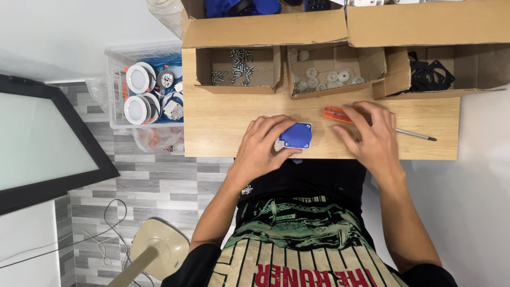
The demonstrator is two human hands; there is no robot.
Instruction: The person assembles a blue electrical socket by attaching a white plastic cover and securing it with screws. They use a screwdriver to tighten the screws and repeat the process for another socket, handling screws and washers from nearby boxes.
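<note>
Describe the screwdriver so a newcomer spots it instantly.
Start at the wooden table, below the row of cardboard boxes. Under the right hand lies the screwdriver: the only orange-handled thing there, its metal shaft pointing right.

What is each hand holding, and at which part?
The left hand grips the blue part by its left side. The right hand lies over the screwdriver at its orange handle; a closed grip cannot be told.

one blue cover [296, 135], one screwdriver [372, 123], three boxes [239, 68]

Blue square cap [296, 135] flat at desk edge; orange-handled screwdriver [340, 115] lying just right.
</note>
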